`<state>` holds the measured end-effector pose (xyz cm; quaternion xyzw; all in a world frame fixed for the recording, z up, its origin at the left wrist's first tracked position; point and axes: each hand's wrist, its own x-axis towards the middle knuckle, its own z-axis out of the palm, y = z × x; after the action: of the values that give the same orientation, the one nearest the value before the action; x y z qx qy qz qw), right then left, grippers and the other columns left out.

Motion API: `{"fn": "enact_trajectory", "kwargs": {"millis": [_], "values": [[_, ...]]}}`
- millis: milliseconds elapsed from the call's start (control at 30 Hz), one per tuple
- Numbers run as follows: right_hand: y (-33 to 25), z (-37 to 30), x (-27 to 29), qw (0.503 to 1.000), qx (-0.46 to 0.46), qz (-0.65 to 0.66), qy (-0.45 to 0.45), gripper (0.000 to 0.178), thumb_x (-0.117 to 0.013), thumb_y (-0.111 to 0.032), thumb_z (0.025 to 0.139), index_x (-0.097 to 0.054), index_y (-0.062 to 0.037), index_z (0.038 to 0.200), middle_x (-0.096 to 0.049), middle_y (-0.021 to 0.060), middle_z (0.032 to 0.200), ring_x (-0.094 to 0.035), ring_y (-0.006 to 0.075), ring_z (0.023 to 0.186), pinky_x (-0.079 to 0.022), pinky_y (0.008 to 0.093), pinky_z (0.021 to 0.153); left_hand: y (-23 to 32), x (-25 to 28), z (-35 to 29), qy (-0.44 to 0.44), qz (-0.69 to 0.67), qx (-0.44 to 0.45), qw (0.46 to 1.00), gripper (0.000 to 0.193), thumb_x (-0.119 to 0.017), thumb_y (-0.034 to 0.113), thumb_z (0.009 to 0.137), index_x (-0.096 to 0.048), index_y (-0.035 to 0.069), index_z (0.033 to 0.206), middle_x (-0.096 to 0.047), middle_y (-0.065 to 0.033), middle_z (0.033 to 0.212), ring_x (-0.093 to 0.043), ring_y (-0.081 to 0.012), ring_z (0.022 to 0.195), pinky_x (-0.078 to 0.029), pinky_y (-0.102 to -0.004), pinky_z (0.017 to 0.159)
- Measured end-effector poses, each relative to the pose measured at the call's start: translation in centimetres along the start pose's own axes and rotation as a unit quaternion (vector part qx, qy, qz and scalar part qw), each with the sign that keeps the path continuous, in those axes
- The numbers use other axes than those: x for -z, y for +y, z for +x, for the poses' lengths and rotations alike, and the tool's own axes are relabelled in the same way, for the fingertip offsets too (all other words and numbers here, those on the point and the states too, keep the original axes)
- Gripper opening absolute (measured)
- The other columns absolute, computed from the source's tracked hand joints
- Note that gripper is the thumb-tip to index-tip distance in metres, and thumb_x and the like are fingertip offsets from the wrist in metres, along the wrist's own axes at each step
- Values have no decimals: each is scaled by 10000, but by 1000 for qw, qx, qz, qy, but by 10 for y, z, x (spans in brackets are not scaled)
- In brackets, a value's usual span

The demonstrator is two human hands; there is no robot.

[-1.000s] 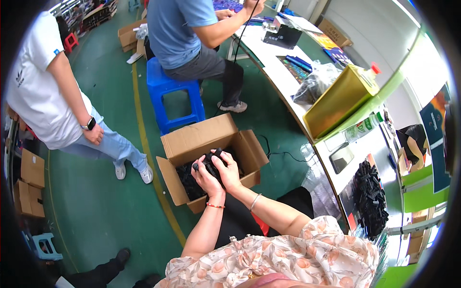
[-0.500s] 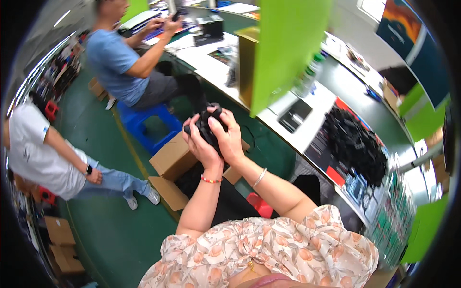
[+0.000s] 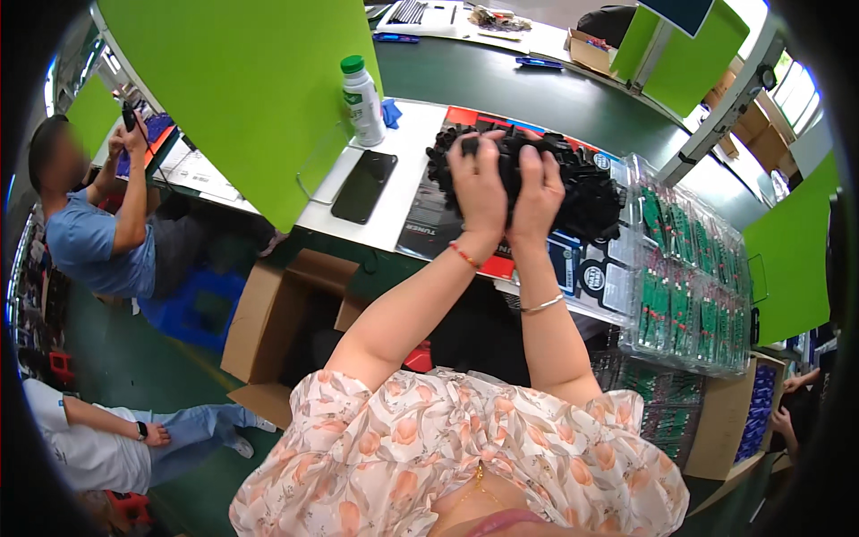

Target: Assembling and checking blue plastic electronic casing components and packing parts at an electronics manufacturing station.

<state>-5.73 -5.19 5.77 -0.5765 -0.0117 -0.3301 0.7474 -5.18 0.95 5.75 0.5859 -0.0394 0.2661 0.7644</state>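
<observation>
Both my hands are at the heap of small black parts on the table. My left hand curls its fingers over some of the parts, with a dark piece showing at its fingertips. Close beside it, my right hand bends round the other side of the same handful. More black parts show between the two hands; their exact kind cannot be made out. The heap lies on printed sheets in black, red and blue. What lies under my palms is hidden.
Clear trays of green circuit boards stand right of the heap. Left are a dark phone, a white bottle with green cap and a green partition. An open carton sits below the table edge. People are at left and far right.
My hands have moved right, from above the open carton to the black heap on the table, carrying a handful of black parts. The view has turned right too.
</observation>
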Motion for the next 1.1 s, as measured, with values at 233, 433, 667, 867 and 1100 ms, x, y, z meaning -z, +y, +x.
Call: {"fn": "enact_trajectory", "kwargs": {"millis": [233, 433, 667, 867, 1100], "values": [[30, 22, 83, 953, 99, -253, 135, 340, -621, -254, 982, -692, 2, 1193, -615, 160, 1232, -560, 276, 1196, -433, 379, 1034, -61, -69, -34, -23, 145, -83, 986, 262, -562, 258, 974, -735, 73, 1041, -513, -174, 1294, -484, -353, 1211, -392, -457, 1045], [29, 21, 88, 862, 196, -438, 164, 334, -663, -269, 928, -728, -4, 1120, -584, 165, 1285, -576, 327, 1167, -459, 436, 1003, -69, -67, -32, -46, 182, -156, 970, 229, -653, 225, 902, -726, 81, 1064, -524, -149, 1298, -473, -360, 1221, -399, -465, 1036], [34, 17, 90, 773, 250, -564, 152, 283, -677, -311, 906, -765, -70, 1025, -603, 118, 1267, -582, 353, 1107, -456, 477, 938, -72, -48, -11, -103, 250, -279, 921, 246, -727, 226, 815, -709, 111, 1032, -519, -101, 1327, -431, -363, 1282, -399, -500, 1001], [39, 12, 100, 720, 263, -636, 86, 299, -661, -330, 905, -766, -77, 1024, -626, 102, 1266, -598, 379, 1059, -476, 482, 890, -70, -23, 11, -104, 325, -344, 874, 233, -751, 263, 781, -692, 98, 934, -537, -115, 1303, -440, -368, 1249, -407, -490, 940], [48, 5, 110, 671, 251, -697, 44, 353, -607, -377, 956, -736, -97, 1129, -574, 116, 1363, -577, 391, 1126, -472, 500, 916, -73, 21, 21, -145, 417, -283, 851, 365, -718, 392, 841, -739, 111, 1072, -467, -178, 1455, -387, -423, 1345, -322, -622, 1083]]}}
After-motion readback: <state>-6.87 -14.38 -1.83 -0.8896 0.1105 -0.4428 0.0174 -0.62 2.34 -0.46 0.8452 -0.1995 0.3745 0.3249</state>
